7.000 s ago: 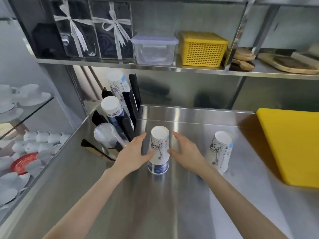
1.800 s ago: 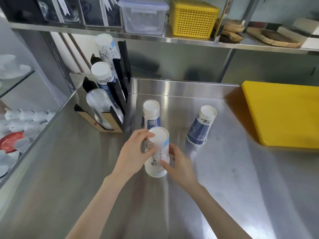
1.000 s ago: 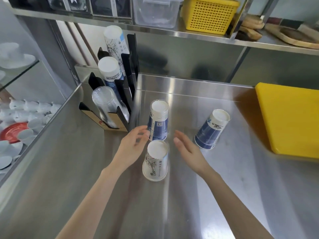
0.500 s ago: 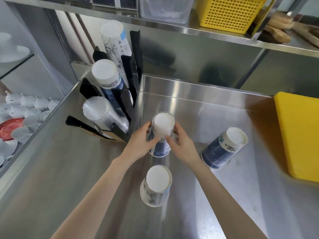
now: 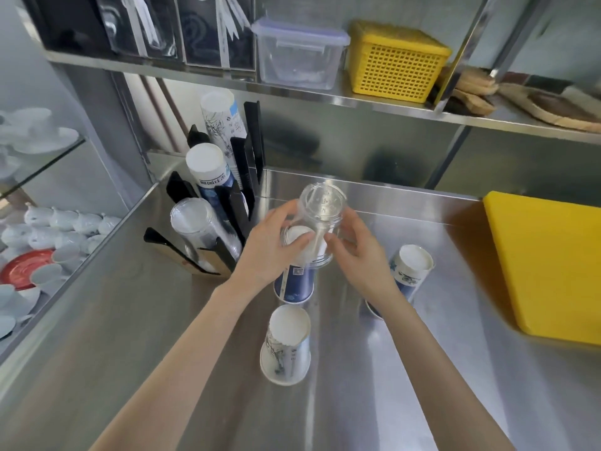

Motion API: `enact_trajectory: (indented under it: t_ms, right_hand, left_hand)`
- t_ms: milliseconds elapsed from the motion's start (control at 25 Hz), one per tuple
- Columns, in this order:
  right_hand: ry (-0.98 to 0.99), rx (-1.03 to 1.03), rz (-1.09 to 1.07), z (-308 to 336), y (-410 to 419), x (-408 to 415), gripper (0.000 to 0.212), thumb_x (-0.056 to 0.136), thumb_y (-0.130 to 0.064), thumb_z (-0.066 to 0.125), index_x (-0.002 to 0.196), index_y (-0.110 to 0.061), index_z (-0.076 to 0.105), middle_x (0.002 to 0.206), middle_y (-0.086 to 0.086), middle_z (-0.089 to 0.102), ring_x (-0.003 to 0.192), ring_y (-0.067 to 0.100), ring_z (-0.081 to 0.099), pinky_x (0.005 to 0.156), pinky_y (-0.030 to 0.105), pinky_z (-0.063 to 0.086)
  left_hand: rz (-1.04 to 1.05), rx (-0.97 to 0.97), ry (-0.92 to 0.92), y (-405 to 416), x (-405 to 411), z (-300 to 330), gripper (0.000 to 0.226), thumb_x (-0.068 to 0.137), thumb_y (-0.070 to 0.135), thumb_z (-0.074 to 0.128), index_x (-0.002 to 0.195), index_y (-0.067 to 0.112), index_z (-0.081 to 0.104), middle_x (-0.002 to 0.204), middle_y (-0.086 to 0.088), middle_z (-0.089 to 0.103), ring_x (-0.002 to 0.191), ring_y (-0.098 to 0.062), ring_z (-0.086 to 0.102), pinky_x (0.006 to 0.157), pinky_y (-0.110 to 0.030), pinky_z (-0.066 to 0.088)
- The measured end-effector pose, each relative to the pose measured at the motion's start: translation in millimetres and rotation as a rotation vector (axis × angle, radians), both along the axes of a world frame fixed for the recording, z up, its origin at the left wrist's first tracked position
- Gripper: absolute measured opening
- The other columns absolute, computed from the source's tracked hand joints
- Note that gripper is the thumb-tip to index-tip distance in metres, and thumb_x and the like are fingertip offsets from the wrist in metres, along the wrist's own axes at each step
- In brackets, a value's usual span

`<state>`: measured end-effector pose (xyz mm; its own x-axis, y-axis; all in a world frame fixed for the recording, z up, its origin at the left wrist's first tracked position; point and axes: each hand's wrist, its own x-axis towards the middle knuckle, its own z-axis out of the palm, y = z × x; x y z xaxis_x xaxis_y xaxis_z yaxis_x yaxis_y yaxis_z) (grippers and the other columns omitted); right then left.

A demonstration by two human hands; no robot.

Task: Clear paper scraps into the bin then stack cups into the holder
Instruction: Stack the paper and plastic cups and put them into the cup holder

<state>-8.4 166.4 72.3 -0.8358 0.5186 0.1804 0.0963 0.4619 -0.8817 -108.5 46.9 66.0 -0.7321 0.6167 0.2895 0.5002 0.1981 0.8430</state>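
Both hands are wrapped round a clear plastic cup (image 5: 320, 219) held upside down in the air; the left hand (image 5: 271, 249) curls its fingers on one side and the right hand (image 5: 354, 252) curls on the other; neither hand is wide open. Right under it stands a blue paper cup (image 5: 294, 283) on the shiny tabletop (image 5: 162, 336), mouth down; the clear cup seems to sit over its top, though I cannot tell if they touch. A white paper cup (image 5: 286, 349) stands nearer the person and another blue cup (image 5: 408, 271) stands by the right wrist. The black cup holder (image 5: 227, 203) is just to the left, with a clear stack (image 5: 198, 229) in its front slot. I think this cup belongs on that clear stack; lift it straight up first so the blue cup does not tip; squeeze softly, since thin plastic bends; then slide it down on the stack, mouth first.
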Motion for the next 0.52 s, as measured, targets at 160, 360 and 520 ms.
enact_trajectory:
  t_ms: [160, 360, 520]
  right_hand:
    - [0.101, 0.039, -0.029, 19.9, -4.9, 40.6, 0.046, 0.086, -0.027, 0.057, 0.129, -0.031, 0.040, 0.120, -0.015, 0.057, 0.111, 0.003, 0.053, 0.094, 0.015, 0.040]
    - [0.107, 0.009, -0.010, 4.9, -8.5, 97.5, 0.043, 0.084, -0.022, 0.059, 0.119, -0.042, 0.044, 0.103, -0.041, 0.053, 0.102, -0.017, 0.051, 0.085, -0.002, 0.037]
    - [0.028, -0.028, -0.038, -32.3, -5.3, 137.6, 0.042, 0.083, -0.022, 0.062, 0.114, -0.045, 0.046, 0.101, -0.040, 0.053, 0.095, -0.023, 0.051, 0.077, -0.004, 0.038]
  left_hand:
    - [-0.009, 0.040, 0.036, -1.2, 38.3, 25.0, 0.051, 0.079, 0.028, 0.064, 0.126, 0.027, 0.043, 0.118, 0.008, 0.051, 0.090, 0.007, 0.049, 0.085, -0.018, 0.038]
    - [-0.052, 0.046, -0.027, -4.4, 93.8, 4.9, 0.051, 0.078, 0.034, 0.065, 0.124, 0.030, 0.044, 0.119, 0.012, 0.048, 0.093, 0.006, 0.051, 0.086, -0.025, 0.042]
    - [-0.041, -0.037, -0.098, -1.8, 129.6, -33.1, 0.056, 0.076, 0.033, 0.067, 0.126, 0.022, 0.043, 0.124, 0.006, 0.049, 0.089, 0.006, 0.051, 0.088, -0.026, 0.043]
